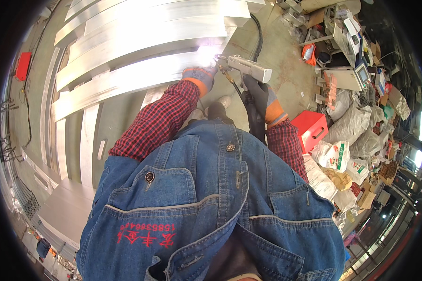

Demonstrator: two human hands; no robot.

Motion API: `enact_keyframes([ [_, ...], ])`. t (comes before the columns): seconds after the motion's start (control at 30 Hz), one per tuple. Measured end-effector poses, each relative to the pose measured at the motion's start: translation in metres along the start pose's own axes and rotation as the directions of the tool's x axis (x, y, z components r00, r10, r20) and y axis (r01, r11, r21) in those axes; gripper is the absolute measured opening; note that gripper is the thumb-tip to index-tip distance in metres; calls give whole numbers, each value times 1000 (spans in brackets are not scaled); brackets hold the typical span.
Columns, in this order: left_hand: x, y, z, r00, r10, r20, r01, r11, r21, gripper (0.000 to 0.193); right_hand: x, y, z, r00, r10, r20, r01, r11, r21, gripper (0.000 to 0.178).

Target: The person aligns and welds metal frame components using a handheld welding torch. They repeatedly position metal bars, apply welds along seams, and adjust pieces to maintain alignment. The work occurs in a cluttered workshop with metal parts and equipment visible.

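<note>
A pale grey welding gun (253, 68) points left, with an intense white glow at its nozzle. My right hand (262, 96), in a dark glove with an orange cuff, is wrapped around its grip just below the body. Close to the glow, my left hand (200, 77) in a grey and orange glove rests at the end of the nearest silvery metal beam (126, 83). Its fingers look curled, but glare hides what they hold. Black hoses (254, 117) run down from the gun beside my right wrist.
More long metal beams (150, 35) lie in parallel at the upper left. A red box (309, 130) stands right of my right forearm. Beyond it are piled sacks (349, 122) and clutter. A black cable (258, 35) crosses the floor ahead; another red box (23, 66) is far left.
</note>
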State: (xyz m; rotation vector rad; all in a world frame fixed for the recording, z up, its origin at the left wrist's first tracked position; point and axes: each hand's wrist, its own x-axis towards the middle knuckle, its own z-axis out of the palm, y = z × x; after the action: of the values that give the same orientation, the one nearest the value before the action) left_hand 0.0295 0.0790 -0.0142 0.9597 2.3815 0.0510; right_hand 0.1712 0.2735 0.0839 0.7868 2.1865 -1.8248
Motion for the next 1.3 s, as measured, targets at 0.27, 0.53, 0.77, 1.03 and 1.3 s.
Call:
enact_keyframes([
  [0.27, 3, -1, 1, 1000, -14, 0, 14, 1000, -19, 47, 2, 5, 0, 1000, -20, -7, 20, 998, -60, 70],
  [0.53, 1, -2, 2, 998, -13, -59, 10, 999, -53, 45, 1, 14, -2, 999, -43, -4, 43, 996, -82, 70],
  [0.77, -1, -5, 4, 999, -8, -49, 7, 1000, -18, 42, -17, 3, 2, 998, -60, 3, 60, 998, -2, 58],
  [1.03, -15, -15, 21, 962, 104, -253, -94, 994, 51, 41, -53, -2, -1, 993, -114, -23, 114, 993, 18, 47],
  [1.3, -58, -39, 47, 880, 64, -471, -97, 994, -47, 33, -65, 8, 0, 999, 37, 38, -43, 981, 189, 53],
])
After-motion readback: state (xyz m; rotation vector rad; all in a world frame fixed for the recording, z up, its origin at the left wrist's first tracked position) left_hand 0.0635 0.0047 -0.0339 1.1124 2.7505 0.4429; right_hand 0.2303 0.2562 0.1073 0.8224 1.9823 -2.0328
